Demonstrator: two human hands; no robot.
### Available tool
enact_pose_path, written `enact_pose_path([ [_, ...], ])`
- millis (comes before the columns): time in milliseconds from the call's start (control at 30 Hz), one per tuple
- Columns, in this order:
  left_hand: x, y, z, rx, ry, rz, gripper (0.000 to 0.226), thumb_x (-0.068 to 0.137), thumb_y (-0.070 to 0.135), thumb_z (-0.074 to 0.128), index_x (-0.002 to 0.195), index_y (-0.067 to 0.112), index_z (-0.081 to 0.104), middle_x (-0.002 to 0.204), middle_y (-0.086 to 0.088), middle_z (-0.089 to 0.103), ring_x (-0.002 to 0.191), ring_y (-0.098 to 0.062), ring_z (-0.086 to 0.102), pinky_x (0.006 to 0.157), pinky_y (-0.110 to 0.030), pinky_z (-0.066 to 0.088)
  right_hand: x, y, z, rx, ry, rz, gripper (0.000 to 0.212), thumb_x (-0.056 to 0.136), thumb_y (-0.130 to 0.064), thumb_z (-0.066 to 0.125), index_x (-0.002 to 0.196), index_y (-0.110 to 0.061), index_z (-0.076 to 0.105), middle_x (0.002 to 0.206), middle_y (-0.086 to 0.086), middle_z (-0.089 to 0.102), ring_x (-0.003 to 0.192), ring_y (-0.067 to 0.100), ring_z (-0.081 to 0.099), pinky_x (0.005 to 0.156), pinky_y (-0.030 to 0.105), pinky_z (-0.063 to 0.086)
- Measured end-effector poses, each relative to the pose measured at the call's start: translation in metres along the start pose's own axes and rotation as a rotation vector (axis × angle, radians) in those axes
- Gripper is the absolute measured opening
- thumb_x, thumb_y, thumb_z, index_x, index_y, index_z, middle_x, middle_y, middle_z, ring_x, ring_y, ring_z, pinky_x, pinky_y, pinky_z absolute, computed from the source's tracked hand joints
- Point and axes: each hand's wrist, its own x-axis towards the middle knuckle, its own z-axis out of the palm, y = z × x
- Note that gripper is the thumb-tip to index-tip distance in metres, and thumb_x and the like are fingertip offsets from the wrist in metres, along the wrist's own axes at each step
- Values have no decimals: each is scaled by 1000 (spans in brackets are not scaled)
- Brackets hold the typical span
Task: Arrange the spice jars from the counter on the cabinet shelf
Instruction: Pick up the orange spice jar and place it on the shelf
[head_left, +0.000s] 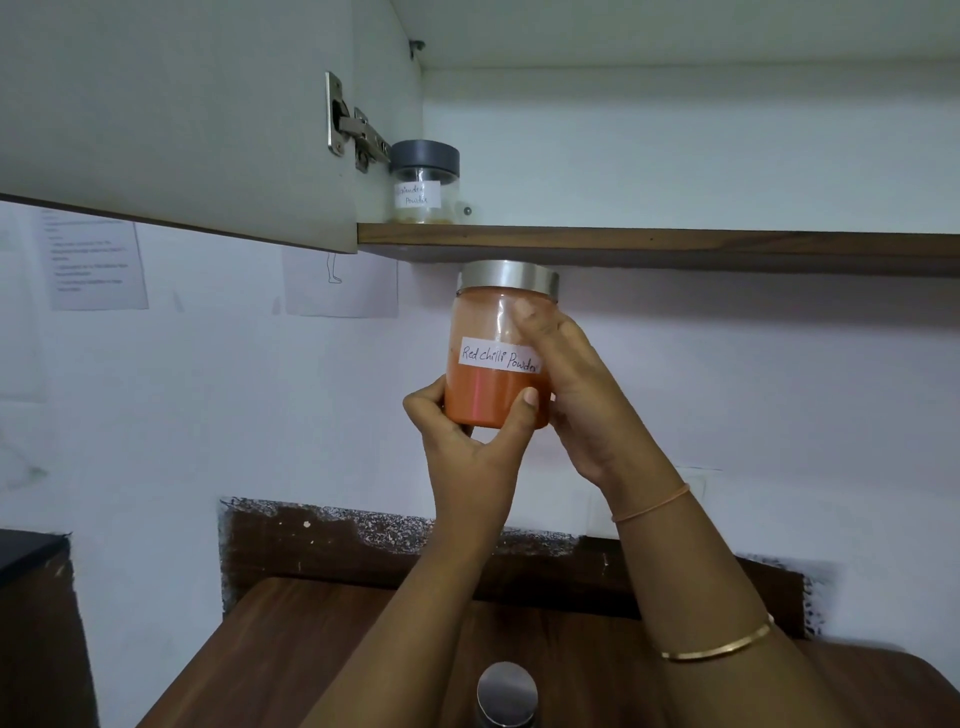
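A clear jar of orange-red powder (485, 395), labelled "Red chilli Powder" and capped with a silver lid, is held in the air just under the cabinet shelf (649, 244). My left hand (467, 441) grips its bottom with thumb and fingers. My right hand (576, 395) wraps its right side, the thumb lying high on the glass. On the shelf's left end stands a small jar with a dark grey lid (423, 182) and a handwritten powder label. A silver-lidded jar (506, 693) stands on the wooden counter (291, 649) below my arms.
The cabinet door (182, 114) hangs open to the left, its metal hinge (353, 130) beside the grey-lidded jar. To the right of that jar the shelf is bare. Papers (98, 260) are stuck on the white wall. A dark object (31, 623) stands at the far left.
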Motion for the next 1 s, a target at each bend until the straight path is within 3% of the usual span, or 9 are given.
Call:
enact_pose_path([
  [167,10,3,8,23,80,85,68,61,44,77,108,20,34,104,15,46,90,5,56,66,-10,48,13,-7,7,-107,60,-37,68,74,-33,78,132,-25,43,121,0,60,107,19,63,84,38,58],
  [333,38,12,13,77,30,187,70,63,52,69,114,19,35,108,11,46,98,-6,56,72,-10,48,37,-30,11,-197,97,-169,59,74,-28,78,123,-23,46,110,-5,61,98,12,63,75,27,59],
  [500,81,18,16,382,-108,340,73,81,50,56,140,15,31,137,0,42,126,-14,42,100,-22,38,75,-67,9,-278,188,-298,62,75,-23,76,127,-18,42,114,2,58,100,17,61,74,27,56],
  [600,108,22,17,549,-136,433,70,88,33,48,148,11,18,153,-6,26,143,-20,19,115,-34,24,98,-86,10,-370,216,-374,70,69,-29,77,129,-19,41,117,1,56,103,16,58,78,28,53],
  [733,143,21,21,769,-136,504,62,93,9,39,149,5,12,157,-9,15,146,-25,2,118,-36,4,127,-96,10,-448,252,-388,82,64,-37,75,133,-21,37,125,4,50,113,20,52,92,38,51],
  [900,174,9,12,1110,-168,605,44,96,11,34,140,10,37,140,-6,45,140,-28,23,118,-42,7,156,-88,5,-503,294,-325,74,69,-33,76,130,-17,36,127,7,48,115,24,50,96,42,49],
  [1000,179,4,7,1055,-116,698,33,95,10,40,125,11,55,120,-4,61,124,-26,44,116,-45,15,168,-85,0,-503,299,-270,74,70,-34,75,129,-15,34,127,7,47,111,24,52,90,40,51],
])
